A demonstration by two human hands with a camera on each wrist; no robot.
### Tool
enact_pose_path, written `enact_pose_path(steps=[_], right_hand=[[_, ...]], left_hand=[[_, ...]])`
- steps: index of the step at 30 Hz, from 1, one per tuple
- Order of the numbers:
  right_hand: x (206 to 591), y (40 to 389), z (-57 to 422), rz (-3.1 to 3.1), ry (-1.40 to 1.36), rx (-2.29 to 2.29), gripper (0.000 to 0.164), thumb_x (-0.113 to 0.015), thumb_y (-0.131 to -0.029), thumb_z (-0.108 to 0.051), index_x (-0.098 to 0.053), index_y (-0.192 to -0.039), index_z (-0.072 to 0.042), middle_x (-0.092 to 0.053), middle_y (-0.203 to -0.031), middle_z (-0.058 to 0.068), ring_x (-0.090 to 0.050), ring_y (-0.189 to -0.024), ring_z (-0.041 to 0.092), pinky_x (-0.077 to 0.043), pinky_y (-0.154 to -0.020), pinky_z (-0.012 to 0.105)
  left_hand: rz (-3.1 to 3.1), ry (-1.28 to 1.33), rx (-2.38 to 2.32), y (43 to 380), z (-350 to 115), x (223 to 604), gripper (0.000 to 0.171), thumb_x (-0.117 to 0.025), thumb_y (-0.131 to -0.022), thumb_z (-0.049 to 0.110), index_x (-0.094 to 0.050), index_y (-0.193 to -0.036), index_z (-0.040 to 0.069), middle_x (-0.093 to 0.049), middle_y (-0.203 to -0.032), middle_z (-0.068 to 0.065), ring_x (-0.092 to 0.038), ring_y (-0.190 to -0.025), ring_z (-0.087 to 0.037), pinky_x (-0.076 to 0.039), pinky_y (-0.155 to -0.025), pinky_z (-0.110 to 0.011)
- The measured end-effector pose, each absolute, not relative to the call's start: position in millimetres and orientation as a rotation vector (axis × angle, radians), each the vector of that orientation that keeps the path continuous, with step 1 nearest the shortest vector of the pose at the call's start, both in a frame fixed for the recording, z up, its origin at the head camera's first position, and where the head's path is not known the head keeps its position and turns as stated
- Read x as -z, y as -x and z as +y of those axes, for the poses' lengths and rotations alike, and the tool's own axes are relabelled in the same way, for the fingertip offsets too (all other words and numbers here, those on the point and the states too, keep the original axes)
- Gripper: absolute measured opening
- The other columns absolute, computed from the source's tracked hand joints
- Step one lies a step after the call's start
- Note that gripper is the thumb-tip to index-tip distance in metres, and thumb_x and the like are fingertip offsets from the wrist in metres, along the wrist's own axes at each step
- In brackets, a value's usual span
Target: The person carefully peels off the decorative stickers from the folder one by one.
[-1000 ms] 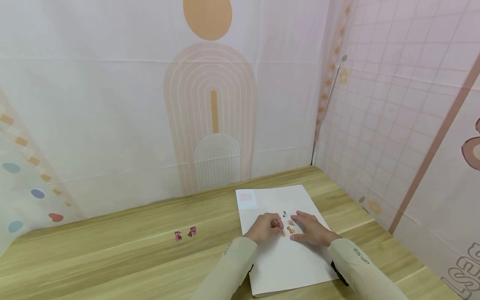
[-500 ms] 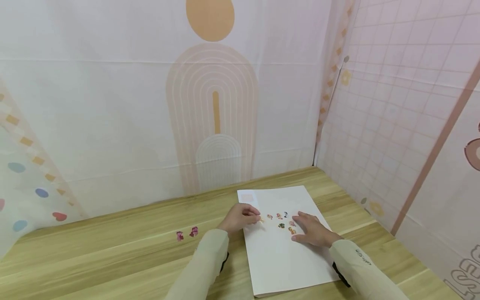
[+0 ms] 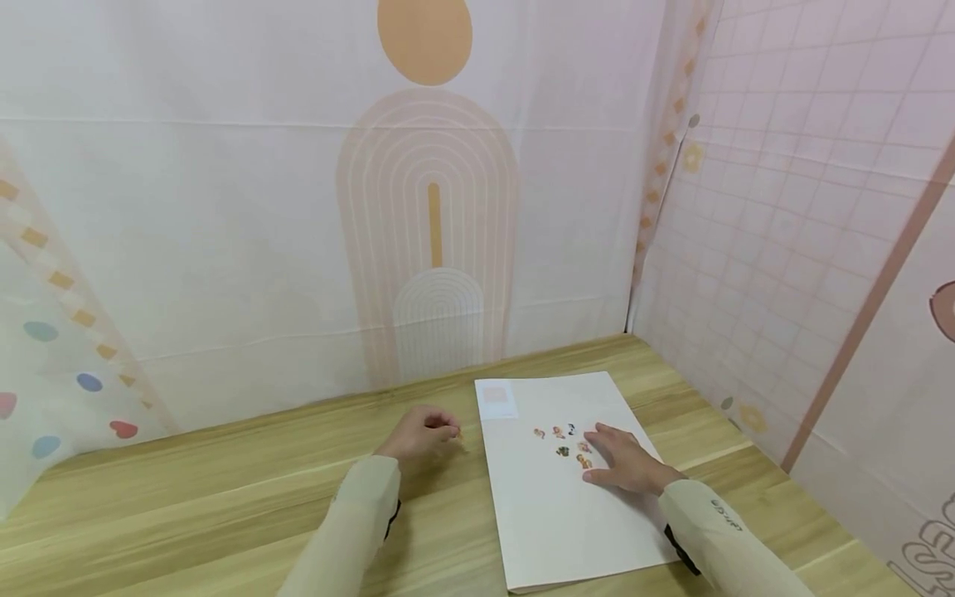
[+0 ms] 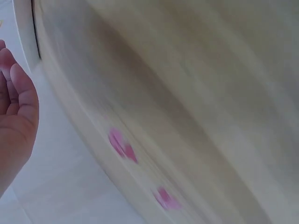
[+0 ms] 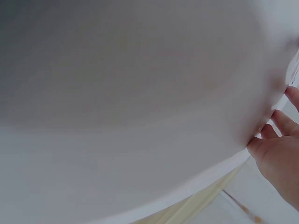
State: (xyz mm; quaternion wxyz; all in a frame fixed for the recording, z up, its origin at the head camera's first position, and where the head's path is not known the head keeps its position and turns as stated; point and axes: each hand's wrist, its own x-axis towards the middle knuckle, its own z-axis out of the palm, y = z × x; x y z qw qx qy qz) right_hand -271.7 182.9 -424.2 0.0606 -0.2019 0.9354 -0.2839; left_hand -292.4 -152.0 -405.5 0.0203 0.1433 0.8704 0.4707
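My left hand (image 3: 418,434) is above the wooden table, left of a white paper sheet (image 3: 578,526). Thumb and fingertips pinch a tiny yellowish sticker-like piece (image 3: 462,438), mostly hidden by the fingers. On the sheet lie several small cartoon stickers, among them a dark green one (image 3: 563,451) and an orange one (image 3: 584,462). My right hand (image 3: 628,462) rests on the sheet just right of them, fingers spread; in the right wrist view its fingertips (image 5: 275,114) touch the white surface. Two pink stickers (image 4: 122,144) lie on the table in the left wrist view; my left arm covers them in the head view.
A pale label with a pink square (image 3: 497,399) is at the sheet's far left corner. Wood-grain table (image 3: 246,473) stretches left of the sheet. Printed cloth (image 3: 246,249) hangs behind the table and along its right side.
My left hand has moved left from the sticker group, off the sheet and over the table, carrying the yellowish piece. The pink stickers have become covered in the head view. My right hand stays put.
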Motion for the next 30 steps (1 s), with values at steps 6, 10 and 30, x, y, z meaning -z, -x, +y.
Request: enact_pose_path(steps=[6,10,30], right_hand=[[426,272,184,2.829,0.618,0.871,0.065,-0.068,-0.076,-0.030,-0.042,-0.126,0.005,-0.027,-0.134,0.030,-0.021,-0.122,0.046,-0.018,-0.096,0.057],[426,272,185,2.834,0.617,0.859,0.066,-0.068,-0.076,-0.031,-0.042,-0.126,0.004,-0.027,-0.134,0.029,-0.022,-0.122,0.046,-0.019,-0.096,0.057],[426,272,187,2.826,0.621,0.867,0.066,-0.068,-0.077,-0.030,-0.042,-0.126,0.004,-0.026,-0.135,0.029,-0.021,-0.123,0.046,-0.018,-0.096,0.057]], left_hand=[[2.706,-0.210,-1.386,286,-174,404,0.008,-0.058,-0.085,0.014,-0.063,-0.087,0.008,-0.061,-0.079,-0.002,-0.039,-0.047,-0.009,-0.032,-0.039,-0.023],[2.700,-0.164,-1.330,282,-184,403,0.009,-0.055,-0.086,0.012,-0.062,-0.088,0.007,-0.059,-0.074,-0.003,-0.031,-0.039,-0.011,-0.030,-0.036,-0.024],[2.848,-0.156,-1.235,278,-195,413,0.004,-0.059,-0.082,0.002,-0.061,-0.078,0.000,-0.056,-0.067,-0.003,-0.046,-0.049,-0.012,-0.041,-0.046,-0.025]])
